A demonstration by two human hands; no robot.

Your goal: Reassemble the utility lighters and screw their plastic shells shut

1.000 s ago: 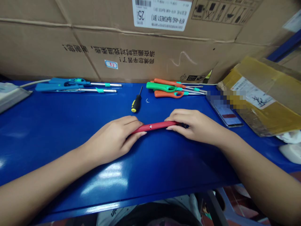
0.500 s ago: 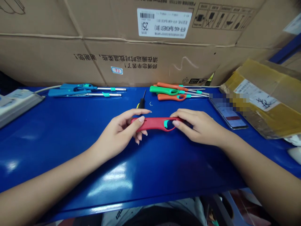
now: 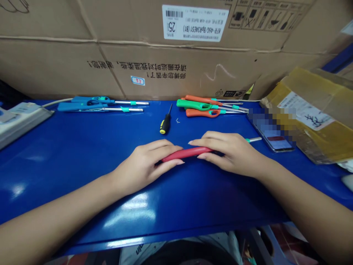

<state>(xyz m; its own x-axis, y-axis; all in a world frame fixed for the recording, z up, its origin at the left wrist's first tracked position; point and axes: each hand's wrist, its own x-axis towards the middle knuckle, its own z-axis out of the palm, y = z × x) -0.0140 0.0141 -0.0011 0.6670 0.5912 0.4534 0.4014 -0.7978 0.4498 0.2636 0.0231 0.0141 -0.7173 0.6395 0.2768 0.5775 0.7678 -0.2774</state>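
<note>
Both my hands grip a red long-nosed lighter (image 3: pixel 190 152) over the front middle of the table, its narrow edge turned up toward me. My left hand (image 3: pixel 147 162) is closed round the handle's left end, thumb on the near side. Closed on the other end is my right hand (image 3: pixel 230 152), which hides the trigger area. Past its knuckles a metal tube with a green band (image 3: pixel 255 139) sticks out to the right. A black and yellow screwdriver (image 3: pixel 165 124) lies just beyond my hands, with tiny white bits (image 3: pixel 178 120) beside it.
Blue lighters (image 3: pixel 85 106) lie at the back left near a white power strip (image 3: pixel 23 119). Orange and green lighters (image 3: pixel 197 105) lie at the back right. A phone (image 3: pixel 273 134) and a taped carton (image 3: pixel 311 110) stand further right. A large cardboard box (image 3: pixel 132 59) backs the blue table (image 3: pixel 82 154).
The red lighter has been rolled from its broad side onto its edge. My left hand has turned over it and moved slightly nearer me, uncovering the screwdriver's handle.
</note>
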